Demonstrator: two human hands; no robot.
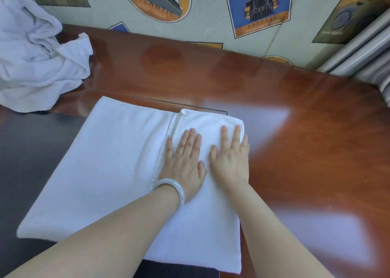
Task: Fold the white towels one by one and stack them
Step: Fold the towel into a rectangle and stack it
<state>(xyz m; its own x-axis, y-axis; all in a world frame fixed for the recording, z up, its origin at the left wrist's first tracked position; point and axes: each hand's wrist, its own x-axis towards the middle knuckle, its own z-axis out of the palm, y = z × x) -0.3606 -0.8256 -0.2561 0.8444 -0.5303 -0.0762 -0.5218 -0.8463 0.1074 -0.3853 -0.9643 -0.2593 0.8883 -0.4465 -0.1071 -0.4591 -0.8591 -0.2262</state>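
1. Head view, the towel: a white towel [109,172] lies flat across the near edge of the wooden table [295,130]. Its right side is doubled over as a folded flap [211,214]. The flap's hemmed edge runs from the far side back towards the person, just left of the hands.
2. Head view, the hands: the left hand [183,161], with a pale bangle [178,190] on its wrist, and the right hand [230,157] lie side by side on the flap. Both are palm down with straight, spread fingers, pressing the cloth and gripping nothing.
3. Head view, the relation that matters: the single-layer part of the towel lies wholly to the left of both hands. Its free outer edge is well apart from them, parallel to the hem. The left hand is nearer, so it probably has to reach across for that edge while the right hand pins the flap.
4. Head view, the rest of the job: a crumpled pile of white towels [31,56] waits at the far left. No folded stack shows.
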